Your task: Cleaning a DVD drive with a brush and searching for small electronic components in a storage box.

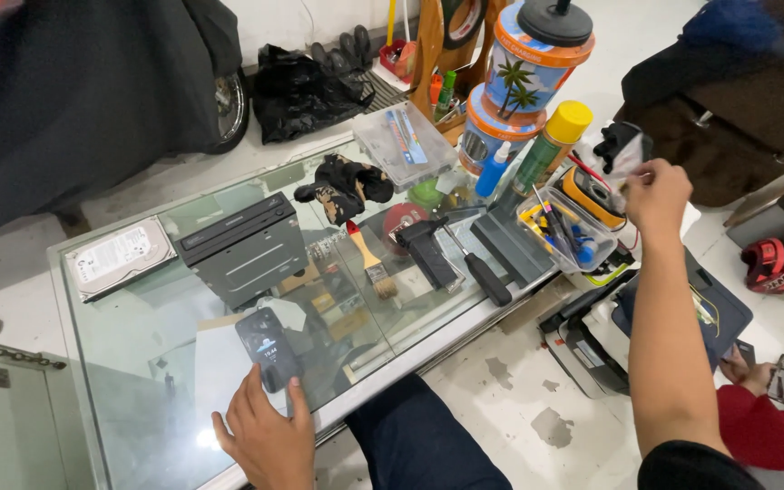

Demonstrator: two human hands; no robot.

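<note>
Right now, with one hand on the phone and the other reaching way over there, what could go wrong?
1. The phone lies near the glass table's edge under the left hand; a nudge might slide it off.
2. The right hand reaches over the clear tool box; it might tip it off the corner.
3. The paintbrush and screwdriver lie loose and could roll or get bumped.

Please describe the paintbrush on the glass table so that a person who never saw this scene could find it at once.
Start at the glass table and find the grey disc drive near its middle. Just right of the drive, left of the black-handled screwdriver, lies the paintbrush. It alone has a red and pale wooden handle and tan bristles, which point toward the person.
</note>
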